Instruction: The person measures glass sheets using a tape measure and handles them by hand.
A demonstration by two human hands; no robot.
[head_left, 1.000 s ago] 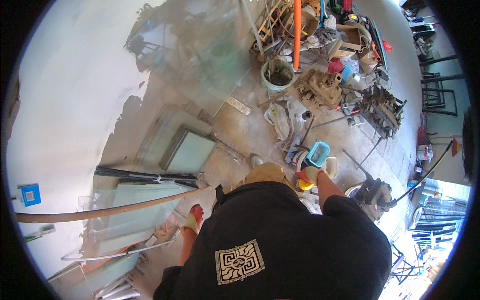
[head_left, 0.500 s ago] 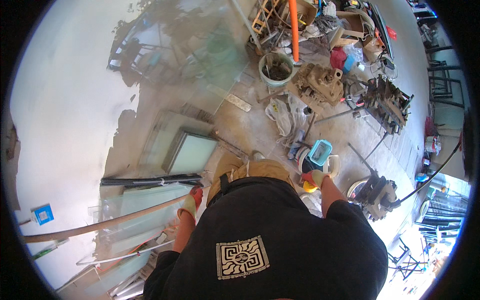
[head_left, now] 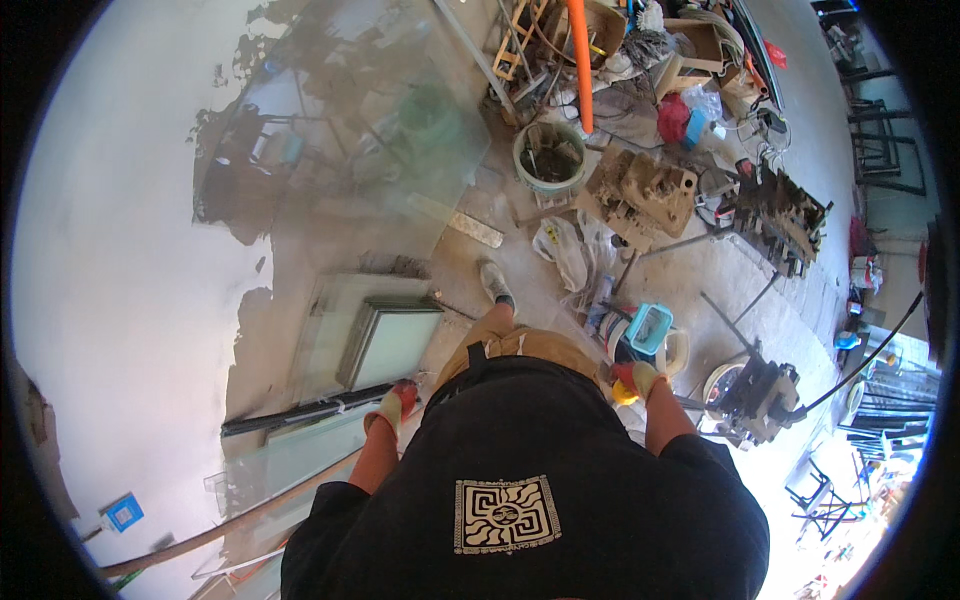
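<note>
In the head view, the gloved hands are held well apart. A yellow object (head_left: 624, 394) is seen right beside the right hand (head_left: 637, 377), near a blue tub (head_left: 641, 348); the left hand (head_left: 397, 400) is placed near black strips (head_left: 305, 411). Whether anything is gripped cannot be told.

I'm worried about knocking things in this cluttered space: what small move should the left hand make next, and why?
Probably draw the gloved left hand slightly inward: it looks close to the bundle of dark bars, with stacked glass panes nearby, and this view cannot settle whether it touches the bars.
</note>
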